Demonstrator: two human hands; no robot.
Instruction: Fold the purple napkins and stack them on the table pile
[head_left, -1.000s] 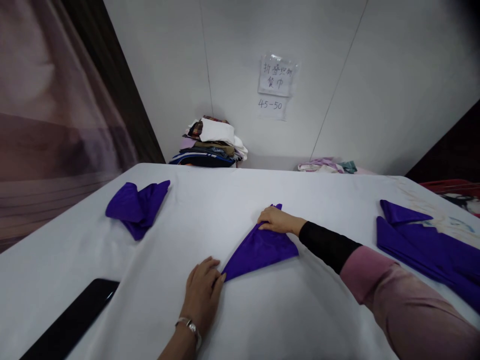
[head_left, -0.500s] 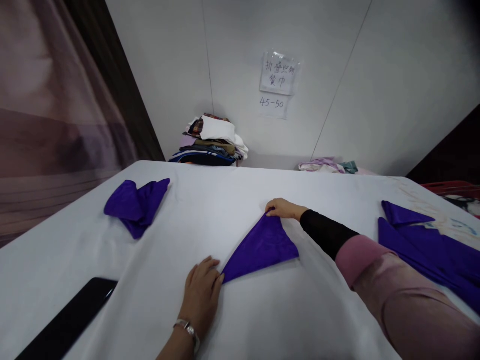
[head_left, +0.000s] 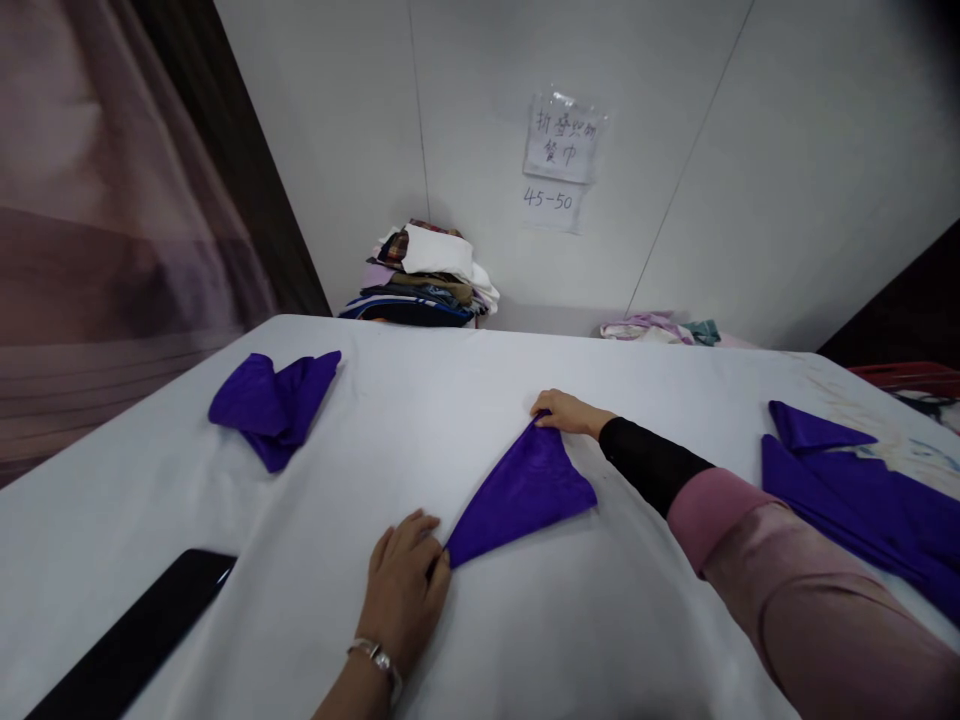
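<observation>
The purple napkin (head_left: 521, 490) lies folded on the white-covered table (head_left: 405, 400), its long edge slanting between the hands; the right hand (head_left: 566, 411) pinches its far corner; the left hand (head_left: 405, 585), fingers loosely curled, touches its near point.

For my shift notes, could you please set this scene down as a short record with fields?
Left hand: fingertips at the near tip of the middle purple cloth; hand
Right hand: pinching the cloth's far corner; hand
Cloth shape: roughly triangular
Left side: crumpled purple cloth, black flat object
Right side: more purple fabric
Surface: white-covered table
Wall: handwritten sign, "45-50" below
</observation>
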